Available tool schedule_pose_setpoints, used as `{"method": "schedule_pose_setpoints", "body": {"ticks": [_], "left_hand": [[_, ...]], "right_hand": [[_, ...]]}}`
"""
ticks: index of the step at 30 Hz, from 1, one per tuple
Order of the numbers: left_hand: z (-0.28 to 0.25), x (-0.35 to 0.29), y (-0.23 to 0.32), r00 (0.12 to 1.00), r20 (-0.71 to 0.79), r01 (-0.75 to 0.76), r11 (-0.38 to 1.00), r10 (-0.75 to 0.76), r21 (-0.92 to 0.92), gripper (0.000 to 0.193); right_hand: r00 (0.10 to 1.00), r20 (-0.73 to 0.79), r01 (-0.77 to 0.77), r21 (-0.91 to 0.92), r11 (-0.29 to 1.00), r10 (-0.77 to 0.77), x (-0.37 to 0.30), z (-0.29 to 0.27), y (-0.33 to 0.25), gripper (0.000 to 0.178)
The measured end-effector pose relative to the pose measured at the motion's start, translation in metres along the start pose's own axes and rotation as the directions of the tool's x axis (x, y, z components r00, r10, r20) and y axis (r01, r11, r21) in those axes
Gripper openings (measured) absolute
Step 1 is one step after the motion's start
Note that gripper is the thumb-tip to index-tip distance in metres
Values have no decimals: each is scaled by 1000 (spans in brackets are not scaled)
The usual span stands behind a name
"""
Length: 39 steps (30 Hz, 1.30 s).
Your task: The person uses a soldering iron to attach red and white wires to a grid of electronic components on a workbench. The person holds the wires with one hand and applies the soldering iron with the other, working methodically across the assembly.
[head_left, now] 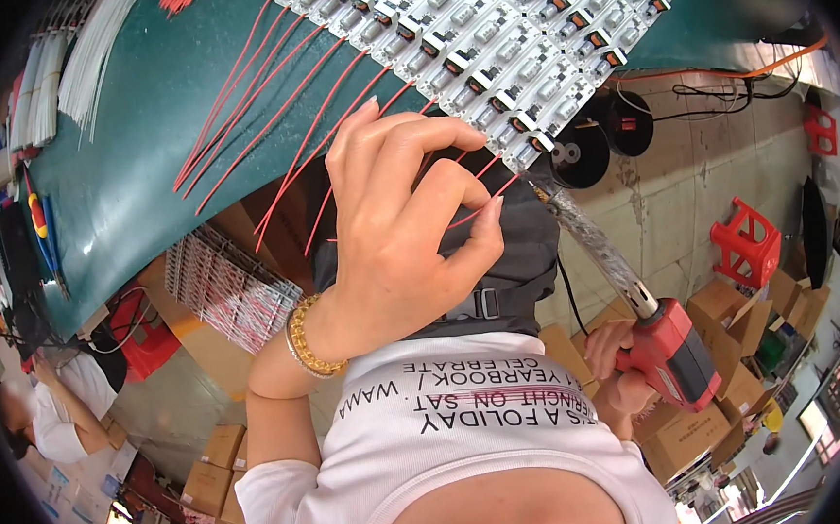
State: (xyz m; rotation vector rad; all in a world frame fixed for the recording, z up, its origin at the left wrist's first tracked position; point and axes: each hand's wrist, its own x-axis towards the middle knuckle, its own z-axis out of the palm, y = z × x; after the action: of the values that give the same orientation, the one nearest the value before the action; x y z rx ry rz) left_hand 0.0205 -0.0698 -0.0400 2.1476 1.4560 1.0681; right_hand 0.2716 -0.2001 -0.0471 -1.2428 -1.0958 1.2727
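My left hand (pixel 401 200) pinches a thin red wire (pixel 487 168) between thumb and forefinger. The wire's end is at the near corner of a panel of small white circuit boards (pixel 482 39). In my right hand (pixel 618 370) is a red and black soldering gun (pixel 675 356). Its long metal barrel points up toward that same corner, the tip close to the wire end; whether they touch I cannot tell. Several other red wires (pixel 273 116) run from the panel's left edge across the green mat and over the table edge, partly behind my left hand.
Bundles of white wires (pixel 98 51) and a screwdriver with a yellow and red handle (pixel 39 216) lie on the green mat (pixel 143 199). Wired panels (pixel 232 285) rest below the table. Black spools (pixel 583 153), a red stool (pixel 745 242) and cardboard boxes (pixel 685 433) stand on the floor. Another person (pixel 65 408) sits at left.
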Motion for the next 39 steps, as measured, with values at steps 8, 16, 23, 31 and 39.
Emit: {"method": "schedule_pose_setpoints", "body": {"ticks": [8,16,23,31,39], "left_hand": [[-3,2,2,1000,7,24,999,-24,-23,17],[-6,-1,-4,997,-82,2,998,-7,-61,18],[-6,1,-4,1000,-23,-16,996,18,92,15],[-1,1,0,996,-86,41,994,-32,103,11],[-6,0,-3,997,-68,45,995,-39,88,12]], "right_hand": [[972,177,136,116,984,-156,14,-6,-1,70],[974,167,138,114,984,-156,14,-3,2,73],[997,43,64,41,997,-66,5,3,1,71],[1000,23,9,-6,1000,-8,12,15,-7,64],[997,76,-17,98,995,9,5,1,-2,65]]}}
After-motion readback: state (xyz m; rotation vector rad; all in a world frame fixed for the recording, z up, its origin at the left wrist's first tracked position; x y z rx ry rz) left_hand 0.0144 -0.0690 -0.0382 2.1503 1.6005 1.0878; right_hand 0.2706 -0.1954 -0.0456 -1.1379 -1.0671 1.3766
